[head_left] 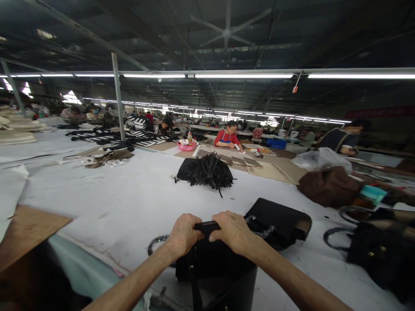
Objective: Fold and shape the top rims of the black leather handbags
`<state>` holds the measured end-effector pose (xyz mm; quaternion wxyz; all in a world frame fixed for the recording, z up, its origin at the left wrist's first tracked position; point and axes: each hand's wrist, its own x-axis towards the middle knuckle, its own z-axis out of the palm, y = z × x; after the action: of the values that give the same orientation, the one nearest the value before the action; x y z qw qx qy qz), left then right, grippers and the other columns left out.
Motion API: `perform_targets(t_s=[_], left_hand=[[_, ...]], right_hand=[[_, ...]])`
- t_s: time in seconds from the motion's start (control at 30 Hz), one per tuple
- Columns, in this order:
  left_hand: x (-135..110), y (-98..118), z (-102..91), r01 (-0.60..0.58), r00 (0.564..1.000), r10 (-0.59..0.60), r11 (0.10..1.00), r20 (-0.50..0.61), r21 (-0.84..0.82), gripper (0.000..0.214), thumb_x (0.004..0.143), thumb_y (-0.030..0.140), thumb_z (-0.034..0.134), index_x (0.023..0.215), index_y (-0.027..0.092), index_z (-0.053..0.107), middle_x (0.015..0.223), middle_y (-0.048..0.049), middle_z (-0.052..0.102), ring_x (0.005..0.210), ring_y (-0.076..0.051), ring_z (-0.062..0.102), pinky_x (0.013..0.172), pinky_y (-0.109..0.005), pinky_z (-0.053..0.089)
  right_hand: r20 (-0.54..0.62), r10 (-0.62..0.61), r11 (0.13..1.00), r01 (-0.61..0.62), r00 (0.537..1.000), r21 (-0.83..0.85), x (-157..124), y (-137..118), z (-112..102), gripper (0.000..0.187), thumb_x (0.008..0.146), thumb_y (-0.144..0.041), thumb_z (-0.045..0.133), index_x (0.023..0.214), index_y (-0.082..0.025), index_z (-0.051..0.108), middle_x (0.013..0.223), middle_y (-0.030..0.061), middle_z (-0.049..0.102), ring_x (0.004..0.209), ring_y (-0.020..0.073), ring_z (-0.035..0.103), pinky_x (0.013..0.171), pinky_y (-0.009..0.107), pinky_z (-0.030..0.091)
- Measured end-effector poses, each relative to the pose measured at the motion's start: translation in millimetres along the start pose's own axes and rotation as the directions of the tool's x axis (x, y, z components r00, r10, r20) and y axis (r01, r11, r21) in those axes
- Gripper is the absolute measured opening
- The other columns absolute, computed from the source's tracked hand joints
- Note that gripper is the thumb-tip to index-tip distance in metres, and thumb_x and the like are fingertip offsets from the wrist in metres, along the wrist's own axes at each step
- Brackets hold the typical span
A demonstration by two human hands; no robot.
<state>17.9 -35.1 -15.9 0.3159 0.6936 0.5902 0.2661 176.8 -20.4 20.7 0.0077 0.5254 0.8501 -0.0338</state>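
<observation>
Both hands grip the top edge of a black handbag at the near edge of the white table. My left hand is closed on the edge, thumb toward me. Close beside it, my right hand pinches the same edge, with a short stretch of black material showing between the thumbs. A plastic-wrapped round handle sticks out to the left of the bag. Just beyond my right hand, another black handbag lies on the table, and a wrapped handle shows near it.
A heap of black strips sits ahead on the white table. More black bags stand at the right, near a brown cloth bundle and a turquoise-lidded container. Across the table a person in red works.
</observation>
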Motion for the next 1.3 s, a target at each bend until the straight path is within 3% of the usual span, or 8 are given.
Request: perform_targets(t_s=[0.23,0.33,0.53,0.63,0.73,0.87,1.07,1.3], left_hand=[[-1,0,-0.7,-0.015,0.999,0.016,1.0,-0.038,0.023,0.008,0.054,0.016,0.045,0.05,0.015,0.051,0.045,0.0049,0.033,0.048,-0.009,0.034,0.044,-0.022,0.02],[-2,1,-1.7,-0.012,0.999,0.013,1.0,-0.031,0.026,0.007,0.055,0.016,0.045,0.051,0.015,0.051,0.045,0.0049,0.035,0.048,-0.009,0.034,0.044,-0.022,0.021],[-3,-1,-0.2,-0.03,0.999,0.029,0.999,-0.024,-0.031,0.006,0.055,0.015,0.045,0.051,0.015,0.05,0.046,0.0046,0.038,0.048,-0.009,0.037,0.043,-0.021,0.021],[0,-5,-2.3,-0.015,1.0,0.017,0.997,0.025,-0.077,0.005,0.055,0.015,0.046,0.054,0.014,0.051,0.048,0.0047,0.04,0.048,-0.009,0.038,0.043,-0.02,0.023],[1,-8,-8.1,0.011,0.989,0.016,0.984,0.147,-0.18,0.006,0.055,0.017,0.051,0.06,0.014,0.053,0.05,0.0052,0.042,0.047,-0.008,0.037,0.042,-0.019,0.024],[0,-7,-13.4,-0.008,0.967,0.089,0.946,0.237,-0.323,0.021,0.063,0.032,0.055,0.072,0.013,0.057,0.053,0.0051,0.041,0.048,-0.008,0.035,0.042,-0.019,0.025],[4,-3,-9.6,-0.144,0.988,0.148,0.987,0.051,-0.064,0.028,0.072,0.032,0.045,0.052,0.014,0.049,0.049,0.0054,0.031,0.05,-0.008,0.029,0.046,-0.02,0.023],[1,2,-12.1,-0.192,0.981,0.191,0.981,0.045,0.014,0.026,0.074,0.029,0.041,0.053,0.015,0.05,0.049,0.0049,0.033,0.051,-0.009,0.03,0.048,-0.02,0.025]], right_hand=[[-0.026,-0.197,0.949,0.197,0.98,0.247,-3,1,-10,0.015,0.075,-0.029,0.049,0.079,-0.021,0.061,0.074,-0.0015,0.061,0.069,0.0122,0.051,0.059,0.021,0.03],[-0.009,-0.189,0.946,0.185,0.982,0.268,-1,0,-11,0.019,0.078,-0.026,0.044,0.074,-0.019,0.062,0.069,-0.0015,0.058,0.065,0.0111,0.048,0.058,0.02,0.029],[0.027,-0.11,0.952,0.097,0.994,0.29,5,1,-6,0.019,0.073,-0.029,0.05,0.066,-0.018,0.063,0.057,-0.0029,0.05,0.056,0.0101,0.04,0.051,0.021,0.026],[-0.01,-0.081,0.97,0.082,0.997,0.229,5,-1,-5,0.019,0.073,-0.03,0.051,0.066,-0.018,0.064,0.056,-0.0024,0.05,0.056,0.0102,0.041,0.052,0.021,0.026],[-0.053,-0.096,0.976,0.105,0.994,0.19,5,-1,-3,0.019,0.075,-0.03,0.051,0.065,-0.019,0.064,0.056,-0.002,0.052,0.057,0.0105,0.043,0.053,0.021,0.027],[-0.053,-0.101,0.982,0.108,0.994,0.154,6,0,-1,0.019,0.076,-0.028,0.049,0.067,-0.02,0.064,0.058,-0.0013,0.055,0.058,0.0108,0.045,0.053,0.021,0.027],[-0.052,-0.109,0.981,0.116,0.993,0.158,3,-1,-4,0.019,0.076,-0.029,0.051,0.066,-0.019,0.063,0.056,-0.0021,0.052,0.056,0.0102,0.042,0.053,0.022,0.027],[0.074,-0.075,0.957,0.051,0.994,0.285,-5,16,-15,0.021,0.076,-0.026,0.045,0.061,-0.016,0.055,0.055,-0.0027,0.045,0.051,0.0085,0.037,0.048,0.02,0.025]])
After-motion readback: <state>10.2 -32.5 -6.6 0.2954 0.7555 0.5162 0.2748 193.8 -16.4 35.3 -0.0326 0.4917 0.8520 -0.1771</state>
